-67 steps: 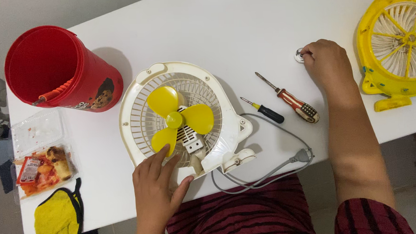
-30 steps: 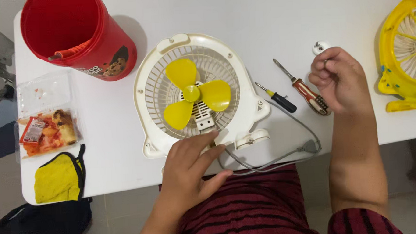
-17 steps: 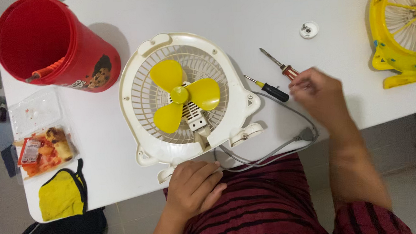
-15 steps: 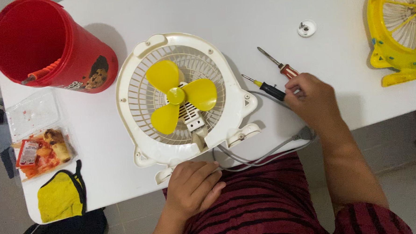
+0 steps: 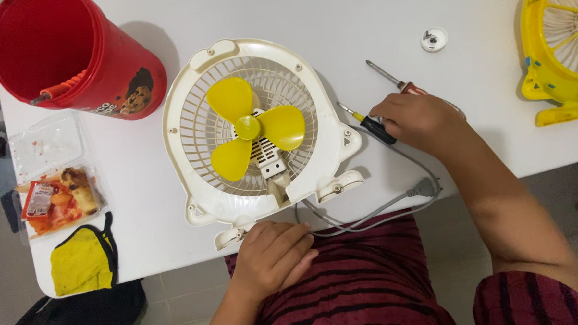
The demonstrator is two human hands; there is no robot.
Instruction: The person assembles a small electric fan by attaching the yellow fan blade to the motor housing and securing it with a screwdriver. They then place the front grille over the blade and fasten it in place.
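Note:
A white fan housing point(image 5: 190, 121) lies flat on the white table point(image 5: 334, 17), with a yellow three-blade propeller point(image 5: 248, 127) at its middle. My left hand point(image 5: 273, 254) rests at the table's front edge, just below the fan's foot, with fingers loosely bent and nothing in it. My right hand point(image 5: 420, 121) sits to the right of the fan, its fingertips closed on the handle of a small black screwdriver point(image 5: 370, 124). A red-handled screwdriver point(image 5: 392, 78) lies under that hand, only its shaft and a bit of handle showing.
A grey cable with a plug point(image 5: 423, 188) loops off the front edge. A small white cap point(image 5: 434, 39) lies farther back. A yellow fan grille point(image 5: 556, 40) is at far right, a red bucket point(image 5: 123, 79) at back left, and a food tray point(image 5: 57, 198) and yellow cloth point(image 5: 79, 269) at left.
My right hand left the small white cap, came back toward the fan and closed on the black screwdriver's handle. My left hand slid off the fan housing to the table's front edge.

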